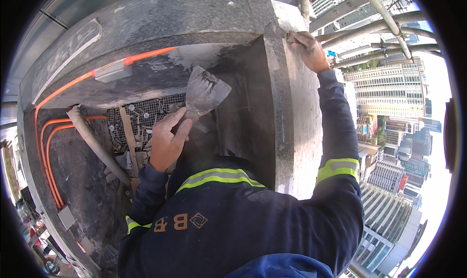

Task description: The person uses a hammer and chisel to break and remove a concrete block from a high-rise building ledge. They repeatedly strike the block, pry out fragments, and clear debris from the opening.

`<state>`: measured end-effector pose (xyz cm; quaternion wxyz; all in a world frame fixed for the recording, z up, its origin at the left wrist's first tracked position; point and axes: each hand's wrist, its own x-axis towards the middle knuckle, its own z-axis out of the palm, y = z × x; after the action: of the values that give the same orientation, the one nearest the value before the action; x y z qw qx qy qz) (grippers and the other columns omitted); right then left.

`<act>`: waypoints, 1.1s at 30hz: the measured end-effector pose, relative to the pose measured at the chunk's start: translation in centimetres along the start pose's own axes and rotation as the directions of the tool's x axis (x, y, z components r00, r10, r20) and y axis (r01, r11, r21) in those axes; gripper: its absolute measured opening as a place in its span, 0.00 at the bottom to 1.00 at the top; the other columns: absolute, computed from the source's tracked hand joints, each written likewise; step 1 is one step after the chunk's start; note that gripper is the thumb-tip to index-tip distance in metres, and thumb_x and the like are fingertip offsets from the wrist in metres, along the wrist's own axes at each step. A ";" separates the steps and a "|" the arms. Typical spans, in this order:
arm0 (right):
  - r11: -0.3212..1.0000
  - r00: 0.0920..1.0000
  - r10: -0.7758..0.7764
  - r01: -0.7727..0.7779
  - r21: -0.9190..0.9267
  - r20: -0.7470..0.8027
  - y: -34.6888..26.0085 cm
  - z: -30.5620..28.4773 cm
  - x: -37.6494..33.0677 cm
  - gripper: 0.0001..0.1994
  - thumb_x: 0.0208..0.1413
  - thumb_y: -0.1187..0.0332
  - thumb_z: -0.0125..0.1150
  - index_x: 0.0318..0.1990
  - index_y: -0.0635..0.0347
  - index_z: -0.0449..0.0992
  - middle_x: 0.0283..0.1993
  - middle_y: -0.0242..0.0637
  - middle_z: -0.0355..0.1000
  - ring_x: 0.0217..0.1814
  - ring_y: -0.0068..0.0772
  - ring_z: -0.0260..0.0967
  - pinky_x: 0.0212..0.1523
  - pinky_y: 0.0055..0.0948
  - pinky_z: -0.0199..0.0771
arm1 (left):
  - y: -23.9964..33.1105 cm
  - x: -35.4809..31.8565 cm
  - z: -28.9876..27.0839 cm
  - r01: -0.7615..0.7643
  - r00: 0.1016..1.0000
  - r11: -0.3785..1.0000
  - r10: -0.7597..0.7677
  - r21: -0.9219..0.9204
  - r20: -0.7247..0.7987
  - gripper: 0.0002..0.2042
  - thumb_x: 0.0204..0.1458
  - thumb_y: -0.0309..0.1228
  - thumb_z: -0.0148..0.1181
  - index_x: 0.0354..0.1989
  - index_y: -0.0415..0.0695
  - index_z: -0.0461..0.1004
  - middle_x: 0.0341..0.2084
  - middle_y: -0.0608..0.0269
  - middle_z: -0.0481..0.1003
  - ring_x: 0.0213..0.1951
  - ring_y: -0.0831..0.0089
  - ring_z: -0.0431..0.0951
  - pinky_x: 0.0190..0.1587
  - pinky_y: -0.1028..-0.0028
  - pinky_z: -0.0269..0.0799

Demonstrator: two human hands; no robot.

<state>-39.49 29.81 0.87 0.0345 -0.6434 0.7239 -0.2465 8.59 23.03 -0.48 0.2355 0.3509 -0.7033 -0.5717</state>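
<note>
A wide putty knife [206,94] is in my left hand [168,139], its flat grey blade tilted upward and smeared with dark, wet-looking material. My fingers and thumb close round its lower end, and the handle is mostly hidden. Raised at the right, my right hand [310,49] is at the upper corner of a concrete pillar [279,98]. Its fingers are bent together, with grey on the tips, against the corner. Whether they pinch a small dark piece there or only press the concrete, I cannot tell. Fresh grey patches mark the beam [194,15] beside that corner.
Orange conduit [63,89] runs along the recess walls to grey boxes. A pale pipe [97,146] leans inside, near black mesh [146,115] and a wooden strip [129,134]. Scaffold tubes [384,10] cross at upper right. Beyond the pillar is a long drop beside tall buildings [389,88].
</note>
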 end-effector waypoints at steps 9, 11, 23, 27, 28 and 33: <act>0.986 0.984 0.090 -0.110 -0.124 -0.154 0.3 -0.7 0.0 0.18 0.57 0.72 0.62 0.55 0.61 0.77 0.45 0.41 0.76 0.46 0.46 0.75 0.50 0.36 0.73 | -0.1 0.0 0.0 0.003 1.000 1.000 -0.002 0.019 -0.014 0.19 0.59 0.31 0.60 0.53 0.27 0.73 0.32 0.53 0.78 0.21 0.74 0.75 0.27 0.75 0.70; 0.984 0.979 0.096 -0.121 -0.130 -0.181 0.0 -1.1 -0.3 0.17 0.57 0.72 0.62 0.55 0.61 0.77 0.44 0.41 0.76 0.45 0.46 0.75 0.49 0.36 0.73 | -0.3 0.0 0.0 0.010 1.000 1.000 -0.009 0.010 -0.012 0.19 0.59 0.30 0.60 0.53 0.27 0.73 0.32 0.54 0.78 0.22 0.75 0.75 0.27 0.75 0.70; 0.993 0.994 -0.069 0.060 -0.097 -0.089 -3.6 -0.3 -1.7 0.18 0.57 0.71 0.62 0.55 0.61 0.77 0.43 0.43 0.74 0.45 0.45 0.73 0.48 0.37 0.72 | -0.1 0.3 0.8 0.006 0.999 1.000 -0.007 0.017 0.040 0.20 0.59 0.30 0.60 0.55 0.27 0.72 0.36 0.53 0.80 0.22 0.77 0.75 0.27 0.76 0.71; 0.995 0.996 -0.045 0.038 -0.095 -0.074 -3.3 0.1 -2.1 0.18 0.56 0.72 0.62 0.55 0.62 0.77 0.43 0.43 0.74 0.46 0.46 0.73 0.48 0.37 0.73 | -1.0 0.1 0.6 0.016 1.000 1.000 -0.016 0.000 0.010 0.20 0.59 0.30 0.60 0.54 0.27 0.73 0.35 0.53 0.80 0.22 0.77 0.75 0.27 0.76 0.71; 0.995 0.997 -0.037 0.030 -0.095 -0.069 -3.3 0.1 -2.2 0.18 0.56 0.73 0.62 0.55 0.63 0.77 0.44 0.43 0.75 0.47 0.46 0.73 0.48 0.37 0.73 | -1.0 0.0 0.6 0.016 1.000 1.000 -0.016 0.021 0.012 0.20 0.59 0.30 0.60 0.54 0.27 0.73 0.35 0.53 0.80 0.22 0.77 0.75 0.27 0.76 0.71; 0.994 0.998 -0.058 0.056 -0.092 -0.023 -2.9 -0.6 -2.8 0.18 0.56 0.74 0.62 0.55 0.64 0.77 0.45 0.44 0.75 0.47 0.46 0.74 0.49 0.37 0.73 | -1.1 -0.1 0.6 0.017 0.999 0.999 -0.019 0.043 0.027 0.20 0.59 0.30 0.60 0.54 0.26 0.73 0.34 0.53 0.80 0.22 0.77 0.75 0.27 0.76 0.70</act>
<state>-36.61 32.50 1.84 -0.0111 -0.6615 0.7162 -0.2223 8.41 23.38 -1.73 0.2130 0.3542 -0.7152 -0.5636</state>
